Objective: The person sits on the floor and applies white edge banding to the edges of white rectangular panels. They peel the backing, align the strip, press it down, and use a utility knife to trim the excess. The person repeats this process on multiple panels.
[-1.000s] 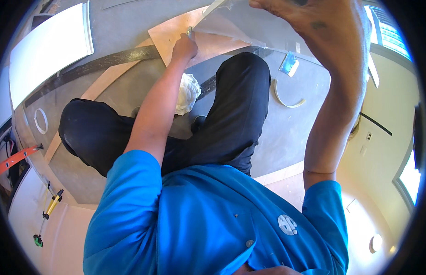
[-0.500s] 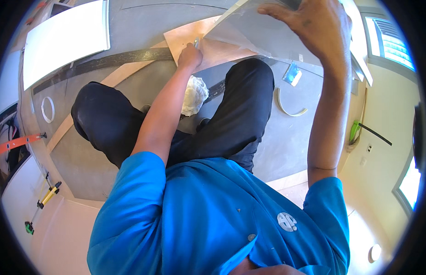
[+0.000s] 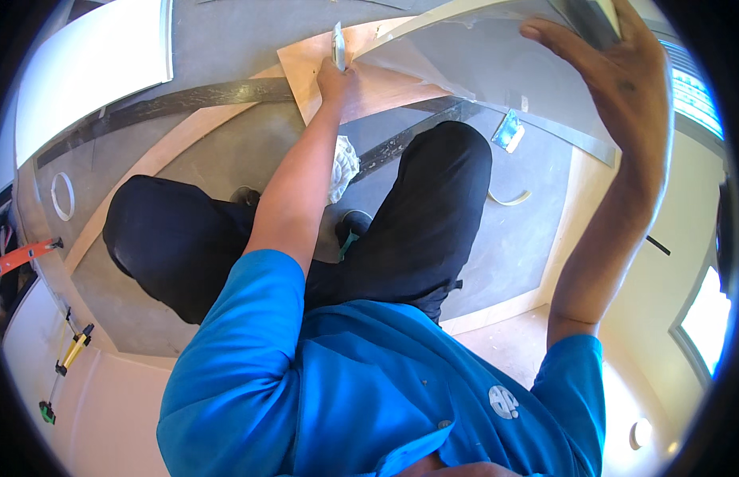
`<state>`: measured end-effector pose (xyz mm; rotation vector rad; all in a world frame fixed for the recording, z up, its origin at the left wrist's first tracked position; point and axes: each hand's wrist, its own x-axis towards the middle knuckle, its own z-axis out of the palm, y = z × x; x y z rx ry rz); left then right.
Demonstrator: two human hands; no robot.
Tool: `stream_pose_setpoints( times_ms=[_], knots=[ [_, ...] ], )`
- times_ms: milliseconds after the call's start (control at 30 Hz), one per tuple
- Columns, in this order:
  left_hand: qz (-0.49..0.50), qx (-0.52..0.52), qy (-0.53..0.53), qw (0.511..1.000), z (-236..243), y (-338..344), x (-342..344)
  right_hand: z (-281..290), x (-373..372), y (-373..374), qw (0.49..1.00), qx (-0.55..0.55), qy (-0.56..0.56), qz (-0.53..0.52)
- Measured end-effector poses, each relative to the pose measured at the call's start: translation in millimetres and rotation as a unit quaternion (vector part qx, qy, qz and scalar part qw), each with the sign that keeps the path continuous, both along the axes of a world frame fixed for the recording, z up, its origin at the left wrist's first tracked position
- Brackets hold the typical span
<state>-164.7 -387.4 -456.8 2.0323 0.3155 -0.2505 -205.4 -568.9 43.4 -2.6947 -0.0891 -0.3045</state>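
My left hand [image 3: 335,82] is closed round a small flat tool [image 3: 338,46] with a pale, shiny upper part; its exact kind is unclear. The hand is over a light plywood piece [image 3: 306,62]. To the right rises a large tilted grey panel [image 3: 489,60] with a pale edge. At the panel's upper right, my right hand [image 3: 624,83] has its thumb apart from its fingers, around a dark grey block-like piece [image 3: 590,22] with a light side. Whether that piece belongs to the panel cannot be made out. A crumpled white cloth or bag [image 3: 343,168] lies below my left forearm.
A white panel [image 3: 95,75] lies at the far left. A dark scuffed strip [image 3: 178,105] crosses the grey surface. A blue-and-white packet [image 3: 508,131] and a curved pale strip [image 3: 511,199] lie right of my knee. At left are a white ring [image 3: 62,196] and yellow-black clamp [image 3: 75,350].
My right hand has moved right and slightly down. My left hand has risen a little and its tool now points upward, more visible. The head view has shifted.
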Motion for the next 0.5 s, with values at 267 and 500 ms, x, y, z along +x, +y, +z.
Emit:
stream_pose_setpoints(
  times_ms=[267, 500],
  knots=[
    [-0.025, 0.136, 0.022, 0.99, 52.2, -5.7, 17.9, -14.9, -18.2, 33.0, 0.996, -0.027, -0.083, 0.019],
    [0.181, 0.077, -0.004, 0.981, 60.0, 32.2, 36.2, -22.1, -36.1, 26.0, 0.967, -0.215, -0.139, -0.011]
  ],
)
